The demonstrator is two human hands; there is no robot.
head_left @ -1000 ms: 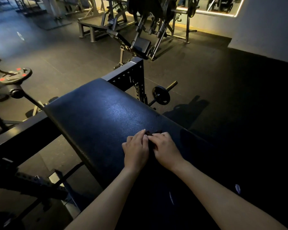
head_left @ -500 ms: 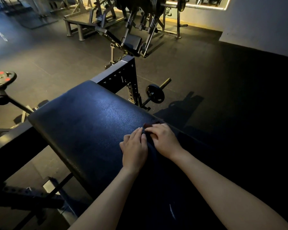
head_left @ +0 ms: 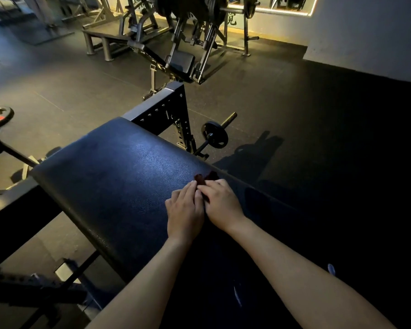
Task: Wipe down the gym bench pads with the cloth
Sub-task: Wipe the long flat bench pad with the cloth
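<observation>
Cloth (head_left: pixel 203 178) is lying bunched on the pad (head_left: pixel 119 176), poking out just ahead of both grips, the left grip (head_left: pixel 185 210) pressing flat-fingered against it and the right grip (head_left: pixel 221 203) pinching it with curled fingers; spreading it wider before sweeping forward is looking wise.
</observation>
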